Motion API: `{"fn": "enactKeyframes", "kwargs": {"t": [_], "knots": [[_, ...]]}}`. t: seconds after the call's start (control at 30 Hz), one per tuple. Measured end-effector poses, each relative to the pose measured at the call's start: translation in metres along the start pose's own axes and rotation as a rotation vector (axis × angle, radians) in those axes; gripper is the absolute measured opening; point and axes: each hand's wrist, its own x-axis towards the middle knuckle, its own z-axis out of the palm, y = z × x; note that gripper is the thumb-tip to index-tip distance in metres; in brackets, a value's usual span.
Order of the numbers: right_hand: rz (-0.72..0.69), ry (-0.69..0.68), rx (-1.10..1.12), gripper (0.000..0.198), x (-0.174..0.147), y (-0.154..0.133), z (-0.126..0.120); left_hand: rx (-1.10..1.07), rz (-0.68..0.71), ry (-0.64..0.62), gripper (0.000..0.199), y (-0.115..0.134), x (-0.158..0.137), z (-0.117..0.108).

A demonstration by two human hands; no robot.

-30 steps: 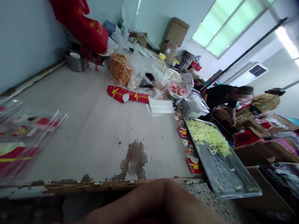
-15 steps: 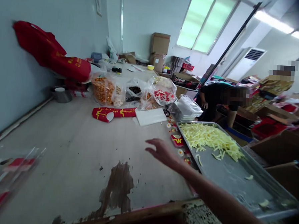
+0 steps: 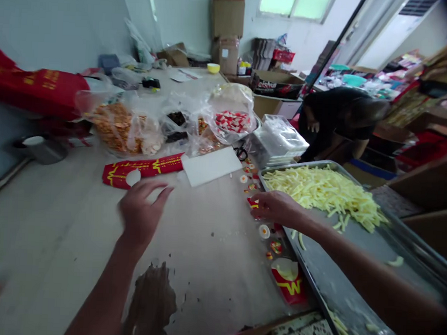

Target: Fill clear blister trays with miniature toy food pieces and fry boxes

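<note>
My left hand hovers over the table, below the red cartons, with thumb and fingers apart and nothing between them. My right hand has its fingers curled down at the left edge of a clear plastic packet, which lies along the tray's left side. Pictures of eggs, pizzas and a red fry carton with a yellow mark show on this packet. My fingers partly cover a smaller red carton picture. Close by stands a metal tray with a heap of pale yellow fry-shaped pieces.
Flat red cartons and a white sheet lie ahead. Behind them sit bags of orange pieces and red-and-white pieces. Clear boxes are stacked behind the tray. A person in black bends at the right.
My left hand has come into view over the table. My right hand has moved right onto the packet by the tray. The view has tilted down; the person in black remains bent.
</note>
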Motion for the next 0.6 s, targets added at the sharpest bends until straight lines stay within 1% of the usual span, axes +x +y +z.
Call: {"fn": "enactKeyframes", "kwargs": {"t": [0.03, 0.1, 0.13, 0.17, 0.2, 0.23, 0.27, 0.3, 0.33, 0.37, 0.4, 0.43, 0.47, 0.5, 0.53, 0.6], "knots": [[0.05, 0.029, 0.039, 0.025, -0.017, 0.002, 0.002, 0.032, 0.035, -0.055, 0.02, 0.003, 0.029, 0.024], [0.125, 0.077, 0.128, 0.023, -0.051, 0.004, 0.01, 0.114, 0.099, -0.234, 0.02, 0.006, 0.085, 0.082], [0.141, 0.107, 0.166, 0.024, -0.066, 0.003, 0.017, 0.161, 0.124, -0.33, 0.024, 0.006, 0.109, 0.111], [0.141, 0.143, 0.191, 0.024, -0.079, 0.002, 0.024, 0.214, 0.133, -0.396, 0.035, 0.005, 0.129, 0.137], [0.119, 0.187, 0.196, 0.023, -0.088, 0.0, 0.031, 0.264, 0.132, -0.424, 0.047, 0.003, 0.145, 0.159], [0.079, 0.233, 0.184, 0.022, -0.095, -0.001, 0.038, 0.314, 0.119, -0.425, 0.058, 0.001, 0.156, 0.175], [0.031, 0.279, 0.157, 0.021, -0.097, -0.002, 0.044, 0.353, 0.097, -0.422, 0.066, -0.001, 0.164, 0.186], [-0.017, 0.312, 0.117, 0.021, -0.096, -0.003, 0.048, 0.377, 0.064, -0.42, 0.067, -0.002, 0.168, 0.191], [-0.054, 0.33, 0.06, 0.021, -0.092, -0.003, 0.052, 0.386, 0.03, -0.428, 0.062, -0.003, 0.169, 0.193], [-0.068, 0.334, -0.013, 0.02, -0.085, -0.002, 0.053, 0.375, -0.014, -0.465, 0.051, -0.003, 0.169, 0.192], [-0.058, 0.322, -0.097, 0.019, -0.075, -0.001, 0.054, 0.346, -0.054, -0.519, 0.035, -0.002, 0.167, 0.191], [-0.039, 0.293, -0.181, 0.017, -0.064, 0.001, 0.055, 0.344, -0.062, -0.539, 0.025, -0.001, 0.165, 0.189], [-0.022, 0.257, -0.253, 0.016, -0.052, 0.002, 0.055, 0.353, -0.069, -0.526, 0.021, 0.0, 0.162, 0.188], [-0.017, 0.218, -0.304, 0.017, -0.04, 0.004, 0.056, 0.359, -0.073, -0.505, 0.023, 0.0, 0.159, 0.188], [-0.025, 0.179, -0.329, 0.018, -0.028, 0.006, 0.058, 0.363, -0.064, -0.472, 0.031, 0.001, 0.156, 0.188], [-0.076, 0.109, -0.308, 0.016, -0.01, 0.008, 0.065, 0.356, -0.029, -0.391, 0.056, 0.001, 0.151, 0.19]]}}
